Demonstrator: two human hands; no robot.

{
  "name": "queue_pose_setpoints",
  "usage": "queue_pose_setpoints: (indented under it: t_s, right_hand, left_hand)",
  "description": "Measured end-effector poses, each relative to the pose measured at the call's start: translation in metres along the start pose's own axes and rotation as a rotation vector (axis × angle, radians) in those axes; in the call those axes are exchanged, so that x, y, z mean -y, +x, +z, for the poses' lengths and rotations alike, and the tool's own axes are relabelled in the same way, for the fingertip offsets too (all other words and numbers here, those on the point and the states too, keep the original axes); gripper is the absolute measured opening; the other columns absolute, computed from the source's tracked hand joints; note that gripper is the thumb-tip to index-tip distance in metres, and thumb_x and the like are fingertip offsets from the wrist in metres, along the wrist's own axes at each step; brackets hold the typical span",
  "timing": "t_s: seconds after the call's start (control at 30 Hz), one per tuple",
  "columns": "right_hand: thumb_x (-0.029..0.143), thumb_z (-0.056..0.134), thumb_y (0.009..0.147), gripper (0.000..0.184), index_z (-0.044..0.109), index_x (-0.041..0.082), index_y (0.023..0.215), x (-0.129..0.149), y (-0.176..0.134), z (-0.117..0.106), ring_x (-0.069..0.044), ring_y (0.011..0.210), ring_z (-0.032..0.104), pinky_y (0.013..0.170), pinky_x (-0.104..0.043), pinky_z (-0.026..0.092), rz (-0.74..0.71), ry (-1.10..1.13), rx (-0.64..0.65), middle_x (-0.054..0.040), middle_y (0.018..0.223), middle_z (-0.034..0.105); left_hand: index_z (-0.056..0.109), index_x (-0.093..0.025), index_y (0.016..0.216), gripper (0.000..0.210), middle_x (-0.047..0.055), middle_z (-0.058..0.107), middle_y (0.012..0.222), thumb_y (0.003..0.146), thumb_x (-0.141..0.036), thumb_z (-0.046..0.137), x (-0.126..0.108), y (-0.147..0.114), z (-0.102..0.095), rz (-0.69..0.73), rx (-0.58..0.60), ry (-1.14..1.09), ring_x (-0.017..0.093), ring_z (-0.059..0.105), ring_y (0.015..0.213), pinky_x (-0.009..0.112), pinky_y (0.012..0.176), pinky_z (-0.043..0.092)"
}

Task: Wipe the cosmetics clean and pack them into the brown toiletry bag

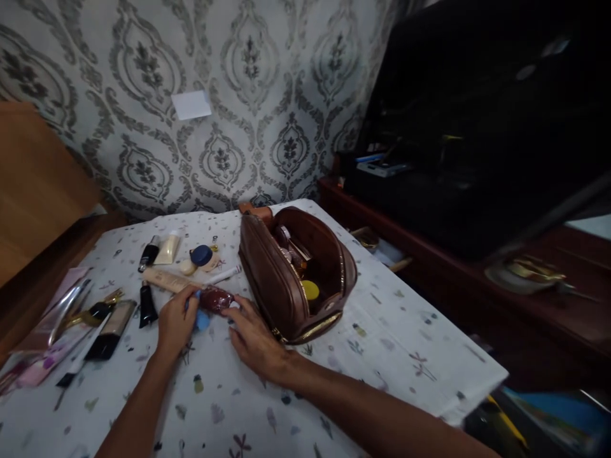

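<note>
On the patterned white cloth, a shiny dark red item (216,299), perhaps in clear wrapping, lies between my hands. My left hand (177,321) has its fingers closed at its left end, beside a light blue piece (203,320). The fingertips of my right hand (258,343) grip its right end; a small white bit shows there. Just right stands an unzipped brown cosmetic bag (272,280), with a round yellow item (310,291) and other small items inside. Behind the red item are a beige tube (167,280) and a white pen-like stick (223,275).
A dark blue-lidded pot (201,255), a cream tube (168,248) and a black tube (147,305) lie at the back left. Further left are a foundation bottle (112,329) and a pink item (41,369). A dark red cabinet (429,254) adjoins the table's right side.
</note>
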State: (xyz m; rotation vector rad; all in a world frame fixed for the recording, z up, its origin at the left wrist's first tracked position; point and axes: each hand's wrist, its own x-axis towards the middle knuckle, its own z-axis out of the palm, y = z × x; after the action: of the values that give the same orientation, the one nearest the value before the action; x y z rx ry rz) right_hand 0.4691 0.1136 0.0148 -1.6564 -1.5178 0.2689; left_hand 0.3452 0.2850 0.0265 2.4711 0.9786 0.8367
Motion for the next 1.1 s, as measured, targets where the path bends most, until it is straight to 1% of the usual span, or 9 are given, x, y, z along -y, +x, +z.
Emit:
queue_pose_setpoints:
  t_s: [0.2,0.3,0.37,0.43,0.53,0.63,0.73,0.9,1.1]
  right_hand:
    - [0.007,0.048,0.087,0.041,0.055,0.019,0.126,0.003,0.001,-0.003,-0.022,0.136,0.041,0.115,-0.04,0.038,0.012,0.029,-0.01,-0.0137,0.144,0.041]
    - [0.007,0.049,0.087,0.041,0.054,0.019,0.126,0.003,0.001,-0.004,-0.023,0.135,0.042,0.114,-0.04,0.039,0.011,0.029,-0.009,-0.014,0.143,0.041]
    - [0.006,0.049,0.086,0.041,0.054,0.018,0.126,0.002,0.001,-0.003,-0.025,0.136,0.041,0.114,-0.042,0.039,0.005,0.033,-0.007,-0.0151,0.142,0.04]
    - [0.005,0.05,0.086,0.043,0.053,0.018,0.126,0.001,0.002,-0.003,-0.026,0.137,0.039,0.114,-0.045,0.038,-0.005,0.045,-0.004,-0.0155,0.142,0.04]
    - [0.003,0.05,0.083,0.044,0.052,0.016,0.124,0.001,0.004,-0.002,-0.026,0.136,0.041,0.115,-0.046,0.038,-0.012,0.057,0.017,-0.0168,0.141,0.041]
    - [0.002,0.048,0.082,0.04,0.053,0.013,0.12,0.001,0.006,-0.001,-0.027,0.131,0.045,0.114,-0.046,0.038,0.015,0.052,0.019,-0.018,0.135,0.046]
    - [0.005,0.048,0.085,0.034,0.055,0.012,0.117,0.001,0.006,-0.001,-0.027,0.13,0.047,0.114,-0.047,0.039,0.024,0.048,0.012,-0.0188,0.135,0.047]
    - [0.007,0.051,0.086,0.026,0.06,0.017,0.108,-0.003,0.003,0.001,-0.027,0.131,0.047,0.111,-0.047,0.042,-0.028,0.044,-0.014,-0.016,0.139,0.044]
    - [0.006,0.05,0.086,0.027,0.061,0.018,0.108,-0.007,0.002,0.004,-0.027,0.129,0.05,0.109,-0.048,0.044,-0.025,0.045,-0.026,-0.0152,0.139,0.044]
  left_hand:
    - [0.069,-0.02,0.098,0.034,0.003,0.072,0.077,0.089,-0.033,0.039,-0.001,-0.003,0.0,0.003,-0.027,0.062,0.022,0.066,0.069,0.028,0.062,0.043]
    - [0.068,-0.018,0.102,0.032,0.005,0.073,0.087,0.091,-0.029,0.04,-0.007,-0.005,0.0,0.018,-0.119,0.097,0.022,0.067,0.078,0.03,0.069,0.047]
    - [0.066,-0.016,0.105,0.031,0.009,0.073,0.096,0.094,-0.027,0.04,-0.014,-0.007,-0.002,0.112,-0.208,0.098,0.024,0.067,0.088,0.032,0.078,0.049]
    - [0.065,-0.014,0.107,0.029,0.011,0.071,0.1,0.096,-0.026,0.041,-0.025,-0.01,-0.003,0.272,-0.251,0.077,0.024,0.065,0.095,0.035,0.087,0.049]
    - [0.064,-0.016,0.108,0.024,0.009,0.071,0.1,0.096,-0.022,0.044,-0.043,-0.015,-0.002,0.516,-0.164,0.062,0.023,0.062,0.098,0.036,0.091,0.048]
    - [0.065,-0.019,0.108,0.024,0.006,0.071,0.101,0.097,-0.02,0.044,-0.055,-0.018,0.005,0.613,-0.043,0.111,0.023,0.06,0.102,0.036,0.094,0.048]
    - [0.066,-0.019,0.108,0.025,0.008,0.069,0.107,0.098,-0.023,0.043,-0.054,-0.017,0.01,0.546,-0.029,0.182,0.024,0.058,0.106,0.038,0.095,0.048]
    - [0.064,-0.019,0.116,0.03,0.011,0.063,0.12,0.097,-0.029,0.043,-0.042,-0.012,0.013,0.314,-0.086,0.252,0.028,0.055,0.114,0.042,0.094,0.05]
    - [0.061,-0.018,0.118,0.032,0.01,0.068,0.112,0.097,-0.031,0.04,-0.029,-0.01,0.013,0.081,-0.053,0.096,0.026,0.063,0.107,0.04,0.093,0.051]
